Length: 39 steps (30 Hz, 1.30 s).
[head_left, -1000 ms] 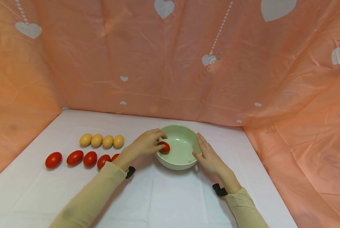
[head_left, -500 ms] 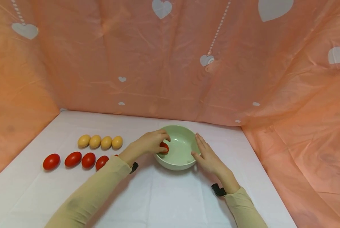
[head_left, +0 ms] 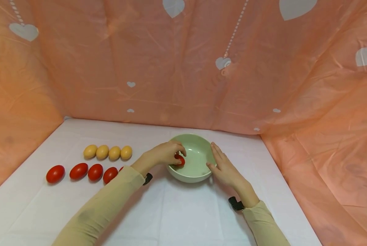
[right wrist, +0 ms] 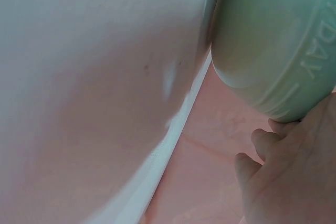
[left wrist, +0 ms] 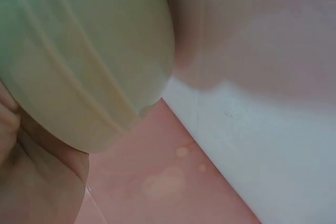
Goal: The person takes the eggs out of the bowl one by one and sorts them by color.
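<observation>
A pale green bowl [head_left: 198, 141] stands on the white table. My left hand [head_left: 170, 153] reaches over its left rim, and its fingers curl round a red egg [head_left: 181, 160] low inside the bowl. My right hand [head_left: 221, 164] lies with straight fingers against the bowl's right outer wall. The left wrist view shows the bowl's ribbed outside [left wrist: 89, 51] very close, with part of the hand at the lower left. In the right wrist view the bowl [right wrist: 273, 40] fills the upper right, and the fingertips [right wrist: 273, 145] touch its base.
To the left lie a row of red eggs [head_left: 78, 171] and, behind it, a row of yellow eggs [head_left: 108, 152]; my left sleeve hides part of the nearest red one. Pink heart-print cloth [head_left: 183, 68] walls the table at the back and both sides.
My left hand has carried the red egg slightly further in and down inside the bowl. The right hand has stayed against the bowl.
</observation>
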Each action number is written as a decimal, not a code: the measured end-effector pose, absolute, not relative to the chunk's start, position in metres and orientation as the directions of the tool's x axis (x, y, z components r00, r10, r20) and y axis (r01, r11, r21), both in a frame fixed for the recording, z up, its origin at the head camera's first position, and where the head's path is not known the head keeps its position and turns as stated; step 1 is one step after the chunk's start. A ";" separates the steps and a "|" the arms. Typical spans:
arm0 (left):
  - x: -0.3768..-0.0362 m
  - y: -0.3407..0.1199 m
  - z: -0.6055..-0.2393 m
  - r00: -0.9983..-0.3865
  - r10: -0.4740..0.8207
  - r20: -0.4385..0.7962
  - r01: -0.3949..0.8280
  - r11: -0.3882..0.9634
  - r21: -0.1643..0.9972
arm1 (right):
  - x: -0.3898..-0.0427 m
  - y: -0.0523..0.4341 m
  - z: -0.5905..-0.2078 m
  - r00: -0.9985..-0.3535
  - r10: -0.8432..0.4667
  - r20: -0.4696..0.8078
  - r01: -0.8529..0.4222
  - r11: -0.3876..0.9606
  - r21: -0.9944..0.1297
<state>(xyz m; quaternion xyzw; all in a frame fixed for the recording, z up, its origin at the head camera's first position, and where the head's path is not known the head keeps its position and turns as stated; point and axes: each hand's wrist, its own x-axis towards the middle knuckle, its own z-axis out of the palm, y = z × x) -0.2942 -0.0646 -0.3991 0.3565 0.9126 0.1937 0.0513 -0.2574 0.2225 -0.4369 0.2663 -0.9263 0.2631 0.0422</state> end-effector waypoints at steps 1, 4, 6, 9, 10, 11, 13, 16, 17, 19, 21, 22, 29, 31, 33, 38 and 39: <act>-0.295 -0.064 -0.399 -0.737 0.675 0.044 0.636 0.669 0.385 | -0.257 0.223 -0.437 -0.854 -0.470 0.222 -0.517 0.720 -0.464; -0.297 -0.064 -0.399 -0.720 0.693 0.036 0.654 0.660 0.370 | -0.258 0.223 -0.438 -0.853 -0.469 0.230 -0.520 0.719 -0.462; -0.297 -0.063 -0.398 -0.712 0.702 0.020 0.659 0.658 0.364 | -0.258 0.223 -0.438 -0.854 -0.467 0.230 -0.518 0.719 -0.464; -0.297 -0.062 -0.397 -0.704 0.710 0.001 0.663 0.657 0.360 | -0.258 0.223 -0.438 -0.854 -0.468 0.229 -0.518 0.718 -0.465; -0.296 -0.062 -0.396 -0.703 0.711 -0.004 0.663 0.657 0.358 | -0.258 0.223 -0.438 -0.853 -0.468 0.230 -0.519 0.718 -0.465; -0.296 -0.061 -0.396 -0.702 0.712 -0.007 0.664 0.659 0.355 | -0.258 0.223 -0.438 -0.853 -0.469 0.230 -0.519 0.717 -0.464; -0.296 -0.061 -0.395 -0.699 0.715 -0.009 0.667 0.657 0.350 | -0.258 0.223 -0.437 -0.853 -0.469 0.231 -0.520 0.716 -0.467; -0.295 -0.060 -0.395 -0.695 0.719 -0.010 0.672 0.654 0.349 | -0.257 0.223 -0.436 -0.855 -0.466 0.229 -0.516 0.715 -0.471; -0.295 -0.060 -0.395 -0.695 0.719 -0.010 0.671 0.653 0.352 | -0.257 0.223 -0.436 -0.856 -0.465 0.227 -0.514 0.716 -0.473; -0.295 -0.061 -0.396 -0.694 0.720 -0.007 0.669 0.649 0.362 | -0.257 0.223 -0.436 -0.858 -0.464 0.223 -0.511 0.717 -0.474; -0.294 -0.061 -0.396 -0.693 0.721 0.001 0.669 0.642 0.373 | -0.256 0.223 -0.436 -0.860 -0.462 0.217 -0.506 0.718 -0.477; -0.294 -0.062 -0.396 -0.692 0.721 0.007 0.669 0.639 0.379 | -0.256 0.222 -0.435 -0.861 -0.460 0.214 -0.503 0.719 -0.479; -0.293 -0.065 -0.399 -0.674 0.733 0.094 0.698 0.590 0.406 | -0.256 0.223 -0.436 -0.861 -0.462 0.214 -0.504 0.714 -0.487; -0.293 -0.066 -0.400 -0.666 0.734 0.132 0.712 0.572 0.408 | -0.256 0.223 -0.436 -0.859 -0.464 0.215 -0.506 0.712 -0.486; -0.292 -0.066 -0.400 -0.656 0.735 0.170 0.725 0.552 0.412 | -0.256 0.223 -0.435 -0.860 -0.464 0.215 -0.506 0.712 -0.487; -0.286 -0.069 -0.397 -0.659 0.718 0.225 0.727 0.530 0.437 | -0.256 0.223 -0.436 -0.866 -0.459 0.201 -0.494 0.718 -0.490; -0.284 -0.070 -0.396 -0.658 0.714 0.237 0.727 0.523 0.445 | -0.256 0.223 -0.436 -0.865 -0.459 0.202 -0.495 0.718 -0.489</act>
